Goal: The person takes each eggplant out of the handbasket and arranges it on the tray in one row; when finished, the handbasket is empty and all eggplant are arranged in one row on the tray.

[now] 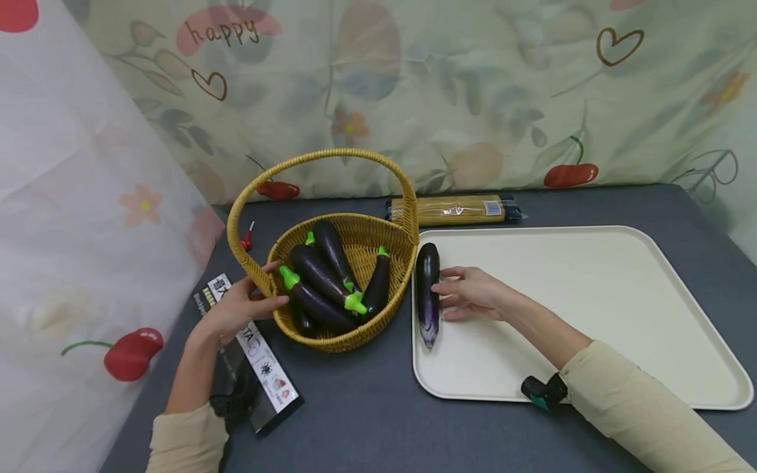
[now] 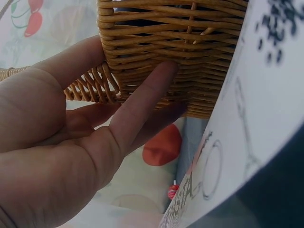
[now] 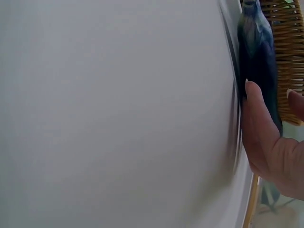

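A yellow-brown wicker basket (image 1: 372,328) with a tall arched handle holds several dark eggplants (image 1: 319,272) with bright green stem ends. My left hand (image 1: 239,309) grips its left side where the handle meets the rim, thumb and fingers on the weave (image 2: 156,42). On the left end of the white tray (image 1: 568,315) lies a single glossy eggplant (image 1: 428,295), lengthwise beside the basket. My right hand (image 1: 473,293) reaches over the tray, its loosely extended fingers touching this eggplant's right side. In the right wrist view a fingertip rests along the dark eggplant (image 3: 259,61).
Behind the tray lies a clear pack of spaghetti (image 1: 452,210). A black box with a white printed label (image 1: 266,368) lies under my left forearm. A small red item (image 1: 247,240) sits left of the basket. Printed cloth hangs at the back and left.
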`<state>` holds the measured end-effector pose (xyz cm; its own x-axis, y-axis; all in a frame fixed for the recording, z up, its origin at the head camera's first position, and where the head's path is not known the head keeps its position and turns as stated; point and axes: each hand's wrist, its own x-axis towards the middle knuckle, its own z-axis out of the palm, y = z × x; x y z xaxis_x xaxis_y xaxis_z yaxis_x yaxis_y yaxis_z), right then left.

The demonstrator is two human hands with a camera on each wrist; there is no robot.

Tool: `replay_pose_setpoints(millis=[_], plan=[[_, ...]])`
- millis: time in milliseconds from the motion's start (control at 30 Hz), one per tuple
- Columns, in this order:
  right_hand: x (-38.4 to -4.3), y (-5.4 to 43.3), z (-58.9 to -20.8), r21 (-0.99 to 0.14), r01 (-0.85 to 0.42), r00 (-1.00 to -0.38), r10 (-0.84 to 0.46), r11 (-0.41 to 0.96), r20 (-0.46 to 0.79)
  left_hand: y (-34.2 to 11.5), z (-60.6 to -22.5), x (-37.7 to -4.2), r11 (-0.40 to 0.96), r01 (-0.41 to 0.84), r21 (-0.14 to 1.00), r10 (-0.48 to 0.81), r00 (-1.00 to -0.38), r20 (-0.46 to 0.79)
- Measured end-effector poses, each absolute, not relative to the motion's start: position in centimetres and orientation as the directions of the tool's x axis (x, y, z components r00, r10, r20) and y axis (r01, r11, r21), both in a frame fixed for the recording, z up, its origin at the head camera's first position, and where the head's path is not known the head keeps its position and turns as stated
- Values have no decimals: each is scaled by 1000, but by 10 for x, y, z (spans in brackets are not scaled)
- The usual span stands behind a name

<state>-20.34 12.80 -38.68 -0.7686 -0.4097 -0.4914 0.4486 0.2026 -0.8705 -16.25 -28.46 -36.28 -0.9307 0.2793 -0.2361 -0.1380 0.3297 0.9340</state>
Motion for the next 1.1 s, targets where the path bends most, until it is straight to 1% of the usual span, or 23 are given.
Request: replay_pose_setpoints(millis=[267, 400, 500, 633, 767, 867, 1100], plan=[[-208, 135, -375, -869, 434, -789, -365, 237, -494, -285, -361, -162, 332, -140, 933, 273, -933, -237], [-215, 144, -358, -871, 428, -797, -355, 241, -489, -284, -360, -163, 336, -137, 932, 272, -933, -235], [-220, 149, -341, -875, 415, -788, -384, 248, -482, -284, -359, -163, 345, -128, 930, 272, -934, -230], [-225, 152, -320, -893, 377, -756, -474, 247, -451, -284, -359, -163, 360, -115, 926, 272, -936, -222], [-232, 144, -308, -906, 349, -700, -577, 239, -421, -284, -360, -163, 362, -114, 925, 270, -937, -221], [-235, 130, -303, -905, 357, -672, -609, 231, -421, -285, -361, -163, 356, -118, 927, 269, -937, -223], [-237, 87, -295, -892, 388, -628, -641, 233, -441, -284, -364, -161, 334, -125, 934, 272, -936, -223]])
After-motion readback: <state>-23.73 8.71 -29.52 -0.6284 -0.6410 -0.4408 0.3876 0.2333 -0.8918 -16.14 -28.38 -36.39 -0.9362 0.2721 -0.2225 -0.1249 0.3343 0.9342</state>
